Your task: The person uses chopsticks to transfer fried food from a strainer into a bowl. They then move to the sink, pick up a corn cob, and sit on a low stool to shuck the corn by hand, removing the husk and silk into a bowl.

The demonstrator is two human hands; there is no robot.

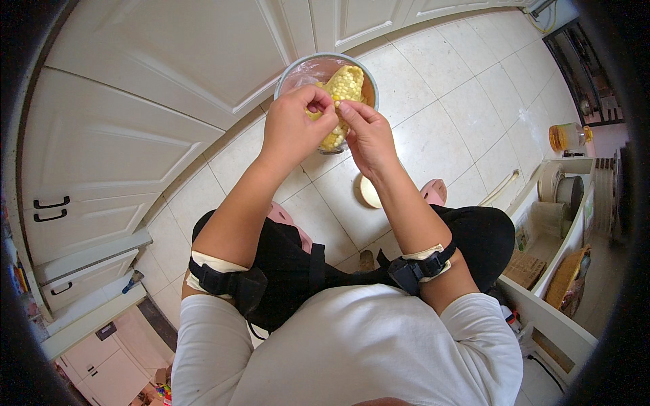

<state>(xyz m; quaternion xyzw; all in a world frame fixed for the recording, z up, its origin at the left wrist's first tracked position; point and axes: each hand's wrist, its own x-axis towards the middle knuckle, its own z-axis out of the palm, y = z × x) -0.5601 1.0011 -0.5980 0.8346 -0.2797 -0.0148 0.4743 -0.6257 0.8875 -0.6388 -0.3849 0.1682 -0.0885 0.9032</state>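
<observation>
Both hands meet over a round bin [376,76] with a grey rim and a clear plastic liner. Whitish-yellow corn on the cob [347,82] shows beyond the fingertips, and more kernels appear between and below the hands; whether this is one cob or two cannot be told. My left hand [300,122] has its fingers curled, thumb and forefinger together against the corn; what they hold is hidden. The thumb and forefinger of my right hand [369,133] pinch a small pale piece, seemingly a kernel, close to the left fingertips. A pale round bowl [370,193] on the floor is partly behind my right forearm.
White cabinet doors [167,66] stand beside the bin at upper left. Pink shoes [434,191] rest on the tiled floor [431,134]. To the right, an open drawer [546,254] holds containers, and a bottle of yellow oil [564,137] stands beyond it.
</observation>
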